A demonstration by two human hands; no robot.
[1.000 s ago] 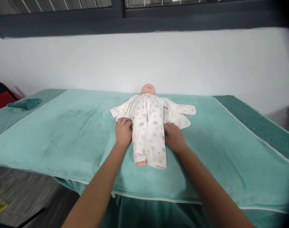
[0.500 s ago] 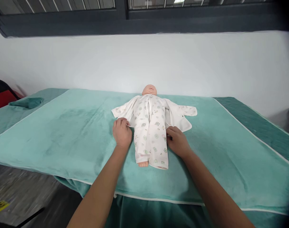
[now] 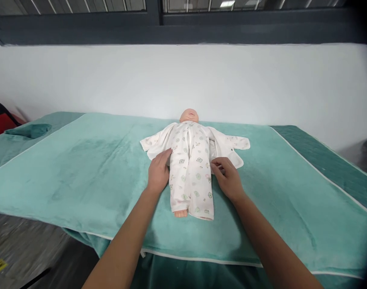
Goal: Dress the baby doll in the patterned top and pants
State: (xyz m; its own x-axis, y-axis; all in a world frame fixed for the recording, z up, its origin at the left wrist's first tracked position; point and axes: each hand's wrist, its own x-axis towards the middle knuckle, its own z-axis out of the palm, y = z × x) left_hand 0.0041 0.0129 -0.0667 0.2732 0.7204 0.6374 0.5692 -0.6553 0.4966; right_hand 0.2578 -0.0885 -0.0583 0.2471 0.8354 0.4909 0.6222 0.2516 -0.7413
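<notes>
A baby doll point(image 3: 189, 115) lies on its back with its head toward the wall, in white printed trousers point(image 3: 191, 172). One foot shows below the trouser leg at left; no foot shows at the other hem. Beneath it a white baby shirt point(image 3: 224, 146) is spread out, sleeves to both sides. My left hand point(image 3: 160, 169) is open, fingers stretched along the trousers' left side at hip height, its fingertips against the cloth. On the opposite side my right hand point(image 3: 227, 176) has thumb and forefinger pinched at the trousers' edge, over the shirt's lower corner.
Light green plush covers point(image 3: 81, 172) lie over the bed, with darker green bands at both ends. Behind stands a white wall point(image 3: 183, 80) under a dark window frame point(image 3: 111, 30). A red and black object point(image 3: 3, 123) is at far left.
My left hand has let go of a thin white strip, straightened its fingers and moved right, onto the trousers' side. The right hand stays at the opposite edge, its fingers slightly shifted.
</notes>
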